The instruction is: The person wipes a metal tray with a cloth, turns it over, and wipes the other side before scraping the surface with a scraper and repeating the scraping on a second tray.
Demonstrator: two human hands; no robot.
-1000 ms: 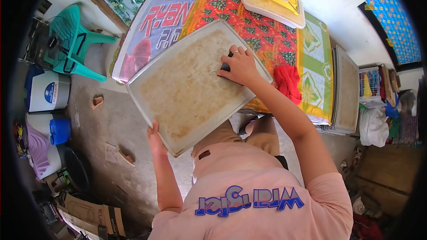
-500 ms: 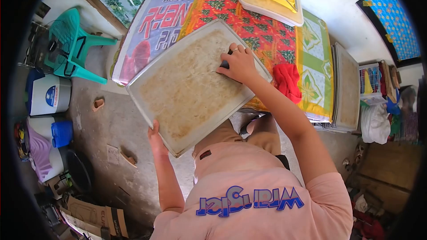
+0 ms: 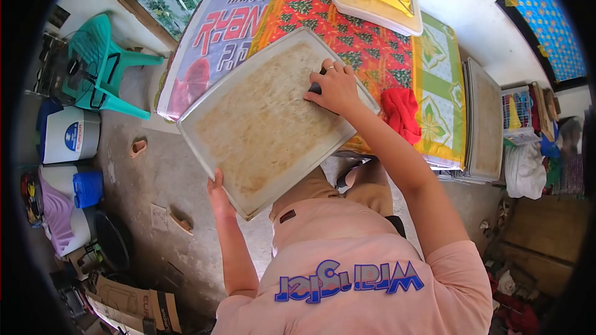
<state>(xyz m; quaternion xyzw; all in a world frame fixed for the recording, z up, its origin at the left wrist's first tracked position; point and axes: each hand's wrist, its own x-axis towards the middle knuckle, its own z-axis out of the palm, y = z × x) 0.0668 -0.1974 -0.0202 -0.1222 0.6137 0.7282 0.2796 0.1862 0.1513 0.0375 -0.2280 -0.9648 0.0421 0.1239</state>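
As right hand (image 3: 338, 91) grips dark object (image 3: 315, 88), rectangular tray (image 3: 251, 127), blotchy, thin-rimmed

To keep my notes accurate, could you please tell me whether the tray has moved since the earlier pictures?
No; against the patterned table cover, the tray shows no clear shift in any direction.

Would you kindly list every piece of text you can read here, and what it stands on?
"Wrangler": pink shirt, upside down, its "n" creased.
"HAPPY": pale-blue printed sheet.
"RYAN": same sheet, below "HAPPY".
"EUREKA": label on the white unit at left.
"EUR", rest unclear: cardboard.
Too blurred or small to read: the dark patch near the shirt's hem, and characters beneath "RYAN".
No writing shows on the tray.
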